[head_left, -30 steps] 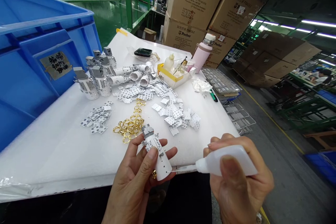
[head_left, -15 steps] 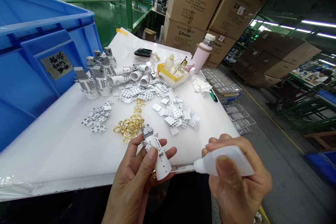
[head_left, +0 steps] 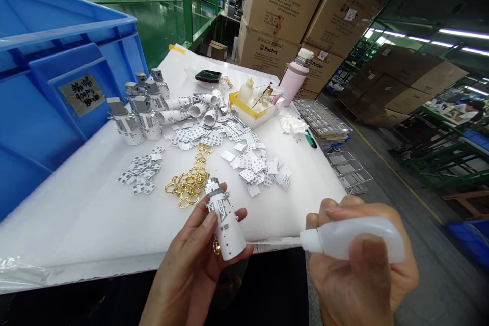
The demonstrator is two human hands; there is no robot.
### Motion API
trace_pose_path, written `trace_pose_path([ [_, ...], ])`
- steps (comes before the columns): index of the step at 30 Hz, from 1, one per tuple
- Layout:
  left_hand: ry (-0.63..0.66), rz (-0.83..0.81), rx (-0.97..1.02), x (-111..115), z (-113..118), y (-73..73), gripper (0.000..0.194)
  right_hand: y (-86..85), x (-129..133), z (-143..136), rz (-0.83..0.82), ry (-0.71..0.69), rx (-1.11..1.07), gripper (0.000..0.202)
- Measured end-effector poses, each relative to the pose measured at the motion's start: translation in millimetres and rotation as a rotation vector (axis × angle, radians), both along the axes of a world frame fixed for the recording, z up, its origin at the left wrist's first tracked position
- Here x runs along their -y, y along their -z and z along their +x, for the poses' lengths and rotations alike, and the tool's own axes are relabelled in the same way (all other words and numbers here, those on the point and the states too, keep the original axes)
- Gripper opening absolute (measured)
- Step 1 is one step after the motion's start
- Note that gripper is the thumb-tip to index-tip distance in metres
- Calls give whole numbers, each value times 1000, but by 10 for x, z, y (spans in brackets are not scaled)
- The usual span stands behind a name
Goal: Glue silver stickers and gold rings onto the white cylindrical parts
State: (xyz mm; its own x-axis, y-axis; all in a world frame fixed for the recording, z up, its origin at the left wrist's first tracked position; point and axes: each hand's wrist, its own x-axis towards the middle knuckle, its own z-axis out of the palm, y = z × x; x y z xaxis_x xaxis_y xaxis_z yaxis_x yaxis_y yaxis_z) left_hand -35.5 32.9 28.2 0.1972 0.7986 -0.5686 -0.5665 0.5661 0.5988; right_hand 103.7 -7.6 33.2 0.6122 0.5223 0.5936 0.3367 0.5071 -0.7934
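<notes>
My left hand (head_left: pixel 198 249) grips a white tapered model cylinder (head_left: pixel 227 229) with grey fittings, its wide end tilted toward me. A gold ring (head_left: pixel 216 246) shows beside the cylinder at my fingers. My right hand (head_left: pixel 362 265) is wrapped round a translucent white squeeze bottle (head_left: pixel 355 239), whose thin nozzle points left and ends close to the cylinder's wide end; whether it touches is unclear. Beyond my left hand lie a pile of gold rings (head_left: pixel 191 183) and loose white printed plates (head_left: pixel 257 163). More cylinders (head_left: pixel 128 127) stand or lie farther back on the white table (head_left: pixel 87 224).
A large blue bin (head_left: pixel 38 112) borders the table on the left. A yellow-edged tray (head_left: pixel 248 114) with small bottles, a pink flask (head_left: pixel 294 79), crumpled tissue (head_left: pixel 293 124) and a green-handled tool (head_left: pixel 310 139) are at the back right. Cartons (head_left: pixel 282 0) are stacked behind.
The squeeze bottle and my right hand have moved right, away from the cylinder. My left hand has turned the cylinder, showing more of its side and wide end.
</notes>
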Motion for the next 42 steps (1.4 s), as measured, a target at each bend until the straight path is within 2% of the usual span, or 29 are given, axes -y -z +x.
trace_pose_path([
  [2,45,-20,64,-38,-31,39,60,-5,-7,6,16,17,1,24],
  [5,46,-13,137,-49,-41,63,71,13,11,18,-57,8,53,22],
  [9,-5,17,95,-3,-3,24,61,33,17,18,-108,20,98,21],
  [18,44,-2,81,27,-27,14,51,94,-49,21,-95,-6,216,18],
  [23,24,-27,78,28,-29,-18,57,82,-41,20,-101,-45,206,11],
  [28,32,-23,100,24,-36,-17,53,95,-38,20,-100,-71,193,8],
  [33,35,-24,118,31,-40,-14,58,80,-13,4,-104,-90,189,8],
  [39,23,17,109,43,-21,29,43,25,11,-9,-68,-23,119,17],
  [42,30,39,105,43,-24,55,40,26,15,-1,-84,-56,107,16],
])
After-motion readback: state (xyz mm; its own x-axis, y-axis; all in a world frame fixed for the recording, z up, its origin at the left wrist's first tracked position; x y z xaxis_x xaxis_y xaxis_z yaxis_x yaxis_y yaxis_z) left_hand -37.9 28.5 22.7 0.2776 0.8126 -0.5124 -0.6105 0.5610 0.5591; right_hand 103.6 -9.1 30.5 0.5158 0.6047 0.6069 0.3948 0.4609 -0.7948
